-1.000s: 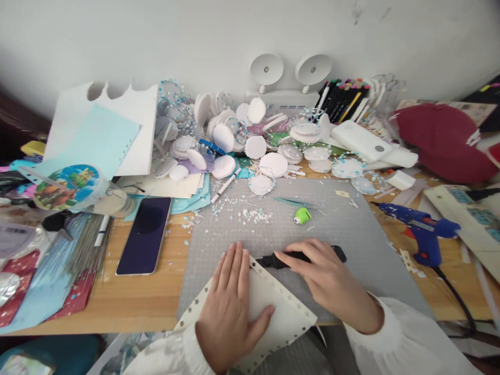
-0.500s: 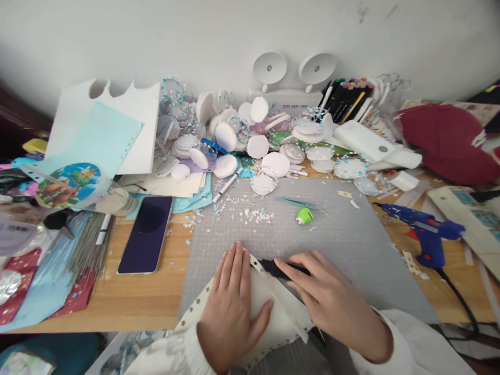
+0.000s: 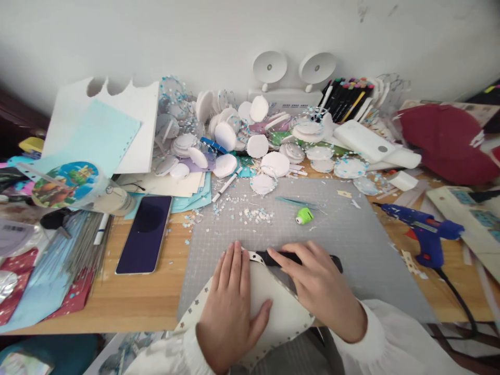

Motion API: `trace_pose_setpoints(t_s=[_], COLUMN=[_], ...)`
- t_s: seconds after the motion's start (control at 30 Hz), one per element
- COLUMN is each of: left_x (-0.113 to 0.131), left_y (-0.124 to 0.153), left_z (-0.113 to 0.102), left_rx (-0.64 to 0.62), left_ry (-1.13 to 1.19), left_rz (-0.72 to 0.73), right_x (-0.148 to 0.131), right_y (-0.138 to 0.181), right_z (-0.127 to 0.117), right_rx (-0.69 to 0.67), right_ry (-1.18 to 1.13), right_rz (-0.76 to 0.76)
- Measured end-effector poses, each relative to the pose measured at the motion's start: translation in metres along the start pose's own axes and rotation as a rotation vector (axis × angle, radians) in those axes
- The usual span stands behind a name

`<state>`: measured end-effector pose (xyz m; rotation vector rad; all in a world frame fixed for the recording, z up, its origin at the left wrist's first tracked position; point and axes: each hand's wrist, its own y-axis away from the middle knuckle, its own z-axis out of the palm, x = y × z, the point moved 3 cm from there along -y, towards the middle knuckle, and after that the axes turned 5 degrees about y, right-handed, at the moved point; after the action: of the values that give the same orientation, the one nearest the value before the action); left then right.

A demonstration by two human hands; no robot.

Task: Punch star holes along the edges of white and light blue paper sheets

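My left hand lies flat with fingers stretched out, pressing a cream sheet of paper onto the grey cutting mat. Small flower-shaped holes run along the sheet's edges. A narrow punched strip curls at its top corner. My right hand is closed round a black utility knife at the sheet's right edge; its blade is hard to make out. Beyond the hands lie a small green paper punch, blue tweezers and tiny white and blue paper punchings.
A phone lies left of the mat, beside a lidded cup. Many white discs with blue-dotted strands crowd the back. On the right are a blue glue gun with its cord and a dark red cap.
My right hand has moved slightly left and up, and the knife now lies more level. The cut strip that trailed down the sheet now shows only near the corner. My left hand stays put.
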<state>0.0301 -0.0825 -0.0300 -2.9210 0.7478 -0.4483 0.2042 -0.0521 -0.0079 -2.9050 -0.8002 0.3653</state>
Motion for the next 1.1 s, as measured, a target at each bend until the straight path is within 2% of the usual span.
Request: trace_pose_setpoints(t_s=[0.27, 0.4, 0.6, 0.93, 1.03, 1.1], left_x=[-0.001, 0.000, 0.000, 0.002, 0.003, 0.003], left_y=[0.000, 0.000, 0.001, 0.001, 0.002, 0.003], left_z=[0.001, 0.001, 0.001, -0.003, -0.004, -0.005], left_rx=[0.001, -0.003, 0.001, 0.044, 0.075, 0.094], left_ry=[0.027, 0.028, 0.013, 0.016, 0.037, 0.063], left_rz=[0.005, 0.000, 0.015, 0.006, 0.057, 0.095], right_x=[0.013, 0.016, 0.019, 0.004, 0.012, 0.025], right_y=[0.004, -0.005, -0.012, -0.032, -0.023, -0.008], right_z=[-0.003, -0.001, 0.000, 0.008, -0.001, -0.011], right_rx=[-0.020, 0.024, 0.019, 0.068, 0.170, 0.326], right_ry=[-0.001, -0.011, -0.037, 0.018, 0.015, 0.010], right_rz=[-0.027, -0.026, -0.054, -0.027, 0.007, 0.078])
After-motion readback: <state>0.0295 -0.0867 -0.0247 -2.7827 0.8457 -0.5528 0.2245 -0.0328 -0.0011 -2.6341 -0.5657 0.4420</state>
